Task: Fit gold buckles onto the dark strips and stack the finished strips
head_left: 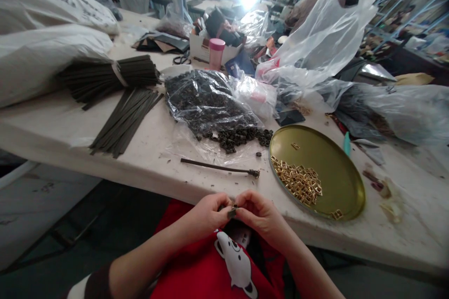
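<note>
My left hand [214,212] and my right hand [258,214] meet at the table's front edge, above my lap. Pinched between their fingertips is a small dark strap [231,213] with a bit of gold metal, apparently a buckle; most of it is covered by the fingers. Just beyond them on the table lies a single dark strap [217,166], its right end looped at a small gold buckle. To the right, a round gold-coloured tray [336,168] holds a pile of small gold buckles [298,182]. Small dark loops [235,139] spill from a clear plastic bag [210,98].
A tied bundle of dark strips [136,71] and a loose fan of strips [122,121] lie at the left. Behind stand a pink-lidded jar [216,53] and a cluttered box [199,49]. Clear plastic bags [315,51] and a teal-handled tool [347,144] are on the right.
</note>
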`<state>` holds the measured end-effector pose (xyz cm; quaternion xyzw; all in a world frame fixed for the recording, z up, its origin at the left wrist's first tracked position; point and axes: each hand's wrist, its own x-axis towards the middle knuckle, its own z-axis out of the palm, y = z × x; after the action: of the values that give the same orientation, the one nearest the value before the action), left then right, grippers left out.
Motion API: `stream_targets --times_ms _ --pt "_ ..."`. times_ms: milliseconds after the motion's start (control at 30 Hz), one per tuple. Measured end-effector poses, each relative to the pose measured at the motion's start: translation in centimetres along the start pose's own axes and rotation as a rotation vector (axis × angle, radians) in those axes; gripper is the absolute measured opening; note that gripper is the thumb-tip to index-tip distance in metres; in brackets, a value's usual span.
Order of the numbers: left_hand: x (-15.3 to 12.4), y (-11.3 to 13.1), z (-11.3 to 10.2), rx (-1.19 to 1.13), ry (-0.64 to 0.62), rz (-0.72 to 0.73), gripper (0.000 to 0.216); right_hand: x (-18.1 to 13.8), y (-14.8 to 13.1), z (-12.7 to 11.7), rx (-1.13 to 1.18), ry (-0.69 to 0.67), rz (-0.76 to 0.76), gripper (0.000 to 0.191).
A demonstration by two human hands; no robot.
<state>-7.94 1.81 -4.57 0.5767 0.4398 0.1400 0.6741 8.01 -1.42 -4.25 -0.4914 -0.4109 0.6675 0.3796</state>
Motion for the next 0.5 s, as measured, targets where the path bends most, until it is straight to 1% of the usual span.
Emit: stream_targets --times_ms 133,300,400,500 --pt "0.3 0.0 -0.2 -0.037 -0.032 -0.031 0.027 0.5 0.1 -0.2 0.061 0.009 0.045 0.022" --pt "0.8 -0.4 -0.2 -0.063 -0.039 -0.053 0.024 0.7 0.6 -0.5 0.04 0.019 0.079 0.02" --pt "1.1 -0.6 -0.2 -0.056 -0.038 -0.058 0.022 0.6 0.6 -0.6 0.025 0.017 0.074 0.019" --pt "1.2 -0.5 -0.3 -0.014 -0.034 -0.029 0.02 0.6 0.6 -0.7 0.042 -0.013 0.051 0.018"
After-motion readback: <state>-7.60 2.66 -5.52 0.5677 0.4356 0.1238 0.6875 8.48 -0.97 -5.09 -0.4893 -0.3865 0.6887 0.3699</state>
